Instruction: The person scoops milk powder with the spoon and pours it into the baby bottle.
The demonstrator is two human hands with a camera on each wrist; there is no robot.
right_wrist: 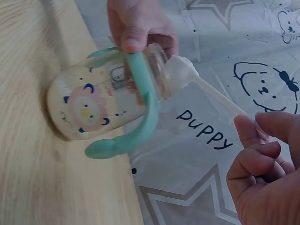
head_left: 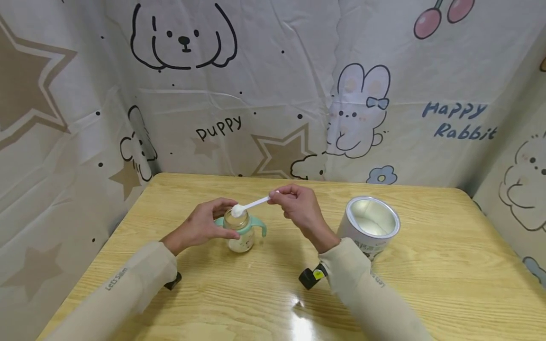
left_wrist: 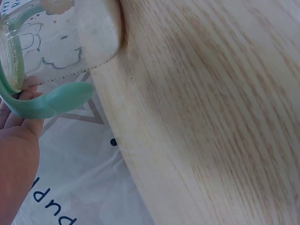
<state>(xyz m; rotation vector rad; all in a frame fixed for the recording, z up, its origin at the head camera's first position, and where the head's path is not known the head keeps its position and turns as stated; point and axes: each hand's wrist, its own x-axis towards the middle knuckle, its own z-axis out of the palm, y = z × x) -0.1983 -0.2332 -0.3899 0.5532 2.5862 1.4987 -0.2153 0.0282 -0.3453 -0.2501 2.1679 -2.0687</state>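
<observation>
A clear baby bottle point(head_left: 241, 244) with a mint-green two-handled collar point(right_wrist: 143, 89) stands uncapped on the table. Whitish contents lie in its bottom, and printed animal faces mark its side. My left hand point(head_left: 202, 221) grips the bottle around its neck, thumb in front and fingers behind. Between thumb and fingertips my right hand point(head_left: 298, 208) pinches the end of a white long-handled scoop point(head_left: 257, 202). The scoop's bowl, heaped with white powder point(right_wrist: 183, 68), is right at the bottle's mouth. In the left wrist view, the bottle's green handle point(left_wrist: 56, 101) shows beside the left fingers.
A large open milk powder tin point(head_left: 370, 222) stands on the wooden table point(head_left: 239, 303) to the right, partly behind the right forearm. Its silvery inner wall is visible. A printed fabric backdrop point(head_left: 273, 76) with cartoon animals hangs behind the table and along both sides.
</observation>
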